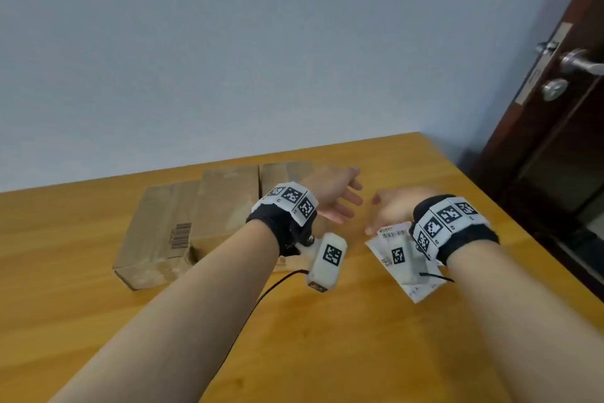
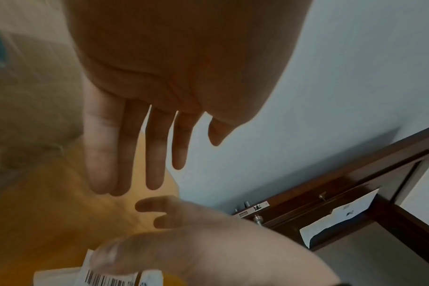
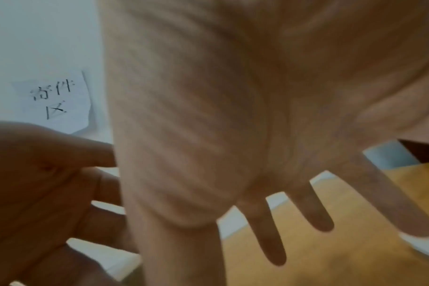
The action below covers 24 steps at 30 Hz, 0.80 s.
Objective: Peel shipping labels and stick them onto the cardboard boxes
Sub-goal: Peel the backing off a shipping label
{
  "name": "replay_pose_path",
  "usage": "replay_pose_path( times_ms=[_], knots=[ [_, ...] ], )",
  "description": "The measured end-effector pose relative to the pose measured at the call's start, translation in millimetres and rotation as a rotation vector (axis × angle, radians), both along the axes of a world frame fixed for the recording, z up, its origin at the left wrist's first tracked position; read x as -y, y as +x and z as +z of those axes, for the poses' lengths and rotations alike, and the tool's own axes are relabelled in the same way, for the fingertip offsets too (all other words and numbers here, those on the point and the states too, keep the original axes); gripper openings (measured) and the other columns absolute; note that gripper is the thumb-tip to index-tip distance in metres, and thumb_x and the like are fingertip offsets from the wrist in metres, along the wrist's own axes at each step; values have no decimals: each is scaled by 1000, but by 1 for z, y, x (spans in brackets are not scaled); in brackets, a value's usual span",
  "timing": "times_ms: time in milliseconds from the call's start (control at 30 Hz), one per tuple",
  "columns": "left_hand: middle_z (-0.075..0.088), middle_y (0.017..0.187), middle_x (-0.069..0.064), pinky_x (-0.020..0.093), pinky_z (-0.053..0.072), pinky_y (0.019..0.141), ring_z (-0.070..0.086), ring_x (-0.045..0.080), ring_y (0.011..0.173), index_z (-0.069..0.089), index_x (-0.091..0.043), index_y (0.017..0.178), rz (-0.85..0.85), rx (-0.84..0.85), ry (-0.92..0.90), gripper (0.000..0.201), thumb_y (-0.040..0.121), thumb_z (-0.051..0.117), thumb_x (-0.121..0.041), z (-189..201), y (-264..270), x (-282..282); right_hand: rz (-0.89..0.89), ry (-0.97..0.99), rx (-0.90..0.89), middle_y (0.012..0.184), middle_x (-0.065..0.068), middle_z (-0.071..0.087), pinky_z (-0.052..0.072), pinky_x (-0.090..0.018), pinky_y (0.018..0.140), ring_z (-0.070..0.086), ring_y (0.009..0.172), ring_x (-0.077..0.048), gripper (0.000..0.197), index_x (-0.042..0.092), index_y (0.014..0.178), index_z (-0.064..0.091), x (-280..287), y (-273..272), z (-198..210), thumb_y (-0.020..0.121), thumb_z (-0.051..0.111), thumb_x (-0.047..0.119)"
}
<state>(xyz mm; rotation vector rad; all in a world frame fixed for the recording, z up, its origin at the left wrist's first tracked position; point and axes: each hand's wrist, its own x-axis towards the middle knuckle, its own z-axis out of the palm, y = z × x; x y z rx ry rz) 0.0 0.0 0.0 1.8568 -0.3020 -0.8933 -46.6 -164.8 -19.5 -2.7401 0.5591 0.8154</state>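
Note:
Three brown cardboard boxes lie side by side on the wooden table (image 1: pixel 327 337): a left box (image 1: pixel 157 232) with a printed barcode, a middle box (image 1: pixel 225 203) and a right box (image 1: pixel 284 173). A small stack of white shipping labels (image 1: pixel 392 240) lies on the table to their right, partly hidden under my right wrist. My left hand (image 1: pixel 340 196) hovers past the right box, its fingers (image 2: pixel 154 154) straight and holding nothing. My right hand (image 1: pixel 392 209) is over the labels' far end with fingers (image 3: pixel 265 232) spread. Its thumb is close over a barcoded label (image 2: pixel 105 278); contact is unclear.
A dark wooden door (image 1: pixel 555 141) with a metal handle (image 1: pixel 578 64) stands just right of the table's edge. A pale wall runs behind the table, with a handwritten paper note (image 3: pixel 59 96) on it. A thin cable (image 1: pixel 271 288) trails from my left wrist.

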Motion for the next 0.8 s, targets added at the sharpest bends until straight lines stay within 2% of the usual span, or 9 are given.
replay_pose_path(
  times_ms=[67, 133, 267, 333, 400, 500, 633, 700, 800],
  knots=[
    [76, 108, 12, 46, 65, 86, 75, 35, 92, 67, -12, 109, -12, -19, 63, 45, 111, 42, -50, -1, -1, 4, -43, -44, -10, 151, -10, 49, 56, -45, 99, 57, 127, -31, 106, 23, 160, 31, 7, -3, -8, 74, 86, 55],
    [75, 106, 11, 44, 65, 86, 74, 36, 93, 67, -10, 113, -15, -35, 93, 48, 110, 41, -51, -4, 0, 6, -73, -101, -64, 158, -14, 37, 55, -47, 99, 50, 135, -35, 118, 24, 161, 25, 14, -8, -18, 68, 88, 60],
    [74, 107, 10, 40, 65, 81, 73, 37, 105, 66, -13, 107, 1, -42, 107, 46, 111, 41, -51, -4, 3, 7, -102, -95, -114, 159, -14, 33, 57, -51, 95, 50, 134, -36, 127, 25, 158, 25, 14, -13, -34, 57, 91, 65],
    [74, 108, 11, 40, 65, 79, 73, 36, 109, 66, -13, 105, 16, -67, 98, 46, 111, 41, -51, -5, 6, 4, -114, -103, -129, 164, -15, 21, 57, -53, 95, 46, 139, -39, 129, 27, 160, 18, 10, -14, -42, 60, 92, 61],
    [75, 108, 11, 40, 66, 78, 74, 34, 106, 67, -12, 106, 43, -74, 91, 46, 110, 42, -50, -7, 10, 0, -106, -109, -123, 165, -17, 14, 55, -55, 99, 44, 141, -41, 126, 24, 161, 16, 6, -12, -47, 66, 92, 54],
    [76, 107, 10, 41, 67, 76, 76, 32, 100, 68, -12, 106, 73, -44, 108, 46, 110, 44, -51, -9, 16, -8, -77, -98, -115, 164, -17, 15, 56, -55, 99, 47, 138, -41, 119, 22, 161, 16, 1, -6, -47, 72, 91, 46],
    [77, 104, 8, 40, 67, 75, 77, 31, 98, 70, -14, 106, 95, -19, 134, 46, 109, 44, -52, -9, 26, -22, -25, -91, -99, 166, -15, 14, 57, -54, 97, 50, 135, -41, 121, 25, 163, 9, -9, 4, -44, 74, 90, 42],
    [78, 103, 7, 41, 67, 75, 77, 31, 99, 70, -15, 104, 117, -1, 154, 46, 108, 45, -53, -8, 30, -28, -16, -99, -52, 167, -14, 11, 55, -55, 100, 44, 140, -43, 120, 26, 163, 8, -15, 9, -45, 76, 89, 39],
    [78, 101, 6, 40, 66, 77, 75, 30, 101, 71, -16, 104, 136, 44, 199, 46, 108, 44, -54, -8, 37, -38, -12, -60, 87, 164, -11, 14, 48, -54, 104, 24, 149, -44, 108, 29, 161, 13, -26, 14, -47, 81, 86, 34]
  ],
)
